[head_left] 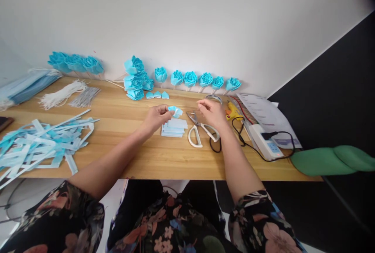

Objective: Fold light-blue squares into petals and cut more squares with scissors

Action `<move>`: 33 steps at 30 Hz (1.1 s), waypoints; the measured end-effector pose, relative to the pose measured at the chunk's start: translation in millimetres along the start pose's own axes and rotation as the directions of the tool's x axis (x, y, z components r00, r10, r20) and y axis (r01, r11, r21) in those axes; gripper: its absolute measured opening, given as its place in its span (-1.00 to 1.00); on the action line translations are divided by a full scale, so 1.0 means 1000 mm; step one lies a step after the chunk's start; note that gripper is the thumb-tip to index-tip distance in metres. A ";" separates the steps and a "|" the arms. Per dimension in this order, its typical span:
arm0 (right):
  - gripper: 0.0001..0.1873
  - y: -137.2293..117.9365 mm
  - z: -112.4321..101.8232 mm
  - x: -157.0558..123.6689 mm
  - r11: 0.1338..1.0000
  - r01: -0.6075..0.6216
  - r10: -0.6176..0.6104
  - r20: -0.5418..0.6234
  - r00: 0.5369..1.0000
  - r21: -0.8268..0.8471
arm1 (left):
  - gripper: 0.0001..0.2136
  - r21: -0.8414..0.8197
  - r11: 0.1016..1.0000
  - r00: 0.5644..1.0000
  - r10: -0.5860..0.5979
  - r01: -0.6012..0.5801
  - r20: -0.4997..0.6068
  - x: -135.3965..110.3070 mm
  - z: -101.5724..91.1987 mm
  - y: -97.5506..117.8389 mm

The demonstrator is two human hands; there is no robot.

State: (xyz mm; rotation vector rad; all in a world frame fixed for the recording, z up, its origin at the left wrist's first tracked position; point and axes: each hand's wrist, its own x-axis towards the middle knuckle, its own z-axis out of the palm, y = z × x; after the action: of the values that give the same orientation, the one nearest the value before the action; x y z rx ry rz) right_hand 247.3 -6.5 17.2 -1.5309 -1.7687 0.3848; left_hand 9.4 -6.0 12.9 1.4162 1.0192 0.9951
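Observation:
My left hand [157, 117] pinches a small folded piece of light blue fabric [175, 111] just above a stack of blue fabric squares [174, 128] on the wooden table [140, 155]. My right hand [211, 113] hovers to the right of it, over the white-handled scissors [202, 131]; its fingers are curled loosely, and I see nothing in them. A yellow glue gun [233, 111] lies just right of that hand.
Blue fabric roses [190, 78] line the wall, with more at the left [75, 63]. Cut mask strips [41, 143] cover the left side, beside white ear loops [62, 94] and stacked masks [26, 85]. A power strip [266, 142] with cables, papers and a green object [331, 160] sit at the right.

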 end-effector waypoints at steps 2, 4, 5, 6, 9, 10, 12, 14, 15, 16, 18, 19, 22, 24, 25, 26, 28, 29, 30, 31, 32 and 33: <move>-0.80 0.009 -0.005 0.003 0.983 -0.027 0.039 0.062 0.997 -0.182 | -0.77 -0.009 1.000 1.000 -0.002 0.002 -0.011 0.001 -0.001 0.000; -0.84 0.012 -0.006 0.003 0.963 -0.023 0.066 0.151 0.986 -0.270 | -0.76 -0.020 1.000 1.000 -0.005 0.004 -0.013 0.001 -0.001 0.000; -0.85 0.012 -0.006 0.003 0.961 -0.016 0.073 0.195 0.978 -0.277 | -0.76 -0.024 1.000 1.000 -0.005 0.005 -0.015 0.001 -0.001 0.000; -0.86 0.011 -0.005 0.002 0.964 -0.010 0.076 0.239 0.968 -0.266 | -0.76 -0.027 1.000 1.000 -0.004 0.004 -0.018 0.002 -0.001 -0.001; -0.87 0.004 0.001 -0.002 0.970 0.007 0.076 0.329 0.941 -0.244 | -0.76 -0.035 0.999 1.000 0.001 -0.002 -0.023 0.003 -0.001 -0.002; -0.88 0.001 0.002 -0.003 0.965 0.023 0.070 0.341 0.937 -0.261 | -0.76 -0.038 0.999 1.000 0.002 -0.003 -0.023 0.003 -0.001 -0.002; -0.89 -0.004 0.006 -0.005 0.942 0.070 0.046 0.334 0.941 -0.329 | -0.75 -0.044 0.999 1.000 0.001 -0.002 -0.024 0.003 -0.001 -0.003; -0.88 -0.008 0.008 -0.006 0.911 0.119 0.011 0.311 0.950 -0.395 | -0.74 -0.046 0.999 1.000 0.000 -0.001 -0.022 0.003 -0.001 -0.003; -0.86 -0.010 0.009 -0.007 0.900 0.134 -0.002 0.303 0.953 -0.415 | -0.74 -0.046 0.999 1.000 0.000 -0.001 -0.021 0.003 -0.001 -0.003; -0.85 -0.010 0.009 -0.007 0.894 0.142 -0.009 0.300 0.954 -0.424 | -0.74 -0.045 0.999 1.000 -0.001 0.000 -0.020 0.003 -0.001 -0.002; -0.82 -0.011 0.009 -0.006 0.896 0.134 -0.001 0.301 0.954 -0.423 | -0.74 -0.042 0.999 1.000 -0.004 0.004 -0.017 0.002 -0.001 -0.002; -0.81 -0.011 0.009 -0.006 0.900 0.122 0.012 0.304 0.953 -0.418 | -0.74 -0.042 0.999 1.000 -0.007 0.006 -0.015 0.002 -0.001 -0.001; -0.80 -0.011 0.009 -0.005 0.907 0.088 0.045 0.302 0.952 -0.413 | -0.72 -0.036 0.999 1.000 -0.012 0.012 -0.006 0.002 -0.002 -0.001; -0.79 -0.010 0.009 -0.005 0.902 0.082 0.052 0.296 0.954 -0.423 | -0.71 -0.027 1.000 1.000 -0.015 0.015 -0.002 0.002 -0.002 -0.002; -0.79 -0.009 0.010 -0.005 0.897 0.079 0.056 0.289 0.956 -0.434 | -0.71 -0.023 1.000 1.000 -0.017 0.017 -0.002 0.002 -0.002 -0.002; -0.80 -0.008 0.010 -0.005 0.891 0.077 0.059 0.283 0.957 -0.447 | -0.70 -0.022 1.000 1.000 -0.018 0.018 -0.002 0.003 -0.002 -0.003; -0.81 -0.006 0.012 -0.004 0.883 0.064 0.068 0.262 0.963 -0.465 | -0.70 -0.031 0.999 1.000 -0.025 0.025 0.001 0.003 -0.003 -0.004; -0.81 -0.005 0.012 -0.004 0.886 0.051 0.070 0.243 0.967 -0.461 | -0.69 -0.040 0.999 1.000 -0.031 0.031 0.002 0.004 -0.002 -0.005; -0.82 -0.005 0.013 -0.004 0.895 0.037 0.067 0.217 0.974 -0.445 | -0.68 -0.049 0.998 0.999 -0.037 0.037 0.002 0.004 -0.002 -0.005; -0.82 -0.005 0.013 -0.005 0.911 0.029 0.052 0.184 0.982 -0.412 | -0.68 -0.059 0.997 0.999 -0.042 0.042 0.004 0.004 -0.002 -0.006; -0.82 -0.006 0.014 -0.006 0.932 0.032 0.022 0.143 0.989 -0.362 | -0.68 -0.068 0.997 0.999 -0.046 0.047 0.005 0.004 -0.002 -0.006; -0.82 -0.008 0.014 -0.007 0.953 0.052 -0.024 0.095 0.995 -0.299 | -0.68 -0.078 0.996 0.999 -0.050 0.050 0.006 0.005 -0.002 -0.006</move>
State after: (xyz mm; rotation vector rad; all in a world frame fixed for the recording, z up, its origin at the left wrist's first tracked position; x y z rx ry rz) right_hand 231.3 -11.4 10.9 -1.7079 -1.9964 0.1719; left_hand 8.4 -0.7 7.0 1.3216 0.9977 0.9848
